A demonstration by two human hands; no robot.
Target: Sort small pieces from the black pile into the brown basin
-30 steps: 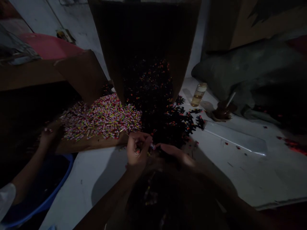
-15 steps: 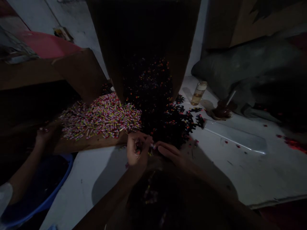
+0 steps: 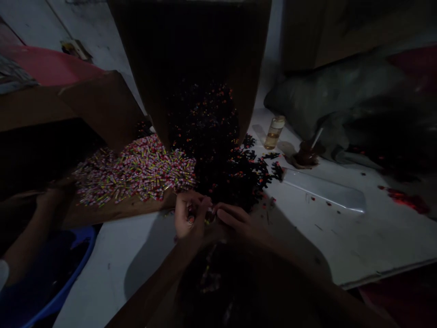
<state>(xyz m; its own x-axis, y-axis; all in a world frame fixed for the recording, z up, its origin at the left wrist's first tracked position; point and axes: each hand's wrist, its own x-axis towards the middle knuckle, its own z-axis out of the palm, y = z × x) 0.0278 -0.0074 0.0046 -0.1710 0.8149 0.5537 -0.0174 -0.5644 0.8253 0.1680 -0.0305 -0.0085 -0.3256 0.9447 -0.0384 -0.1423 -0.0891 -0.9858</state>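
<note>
Though small — piece (image 3: 210, 210) between fingertips (image 3: 221, 212)

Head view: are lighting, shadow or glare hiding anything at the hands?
Head view: dimness obscures fine detail between left hand and right hand; head view: shadows darken the white table on either side; head view: slight glare edges the long pale bar, away from both hands.
</note>
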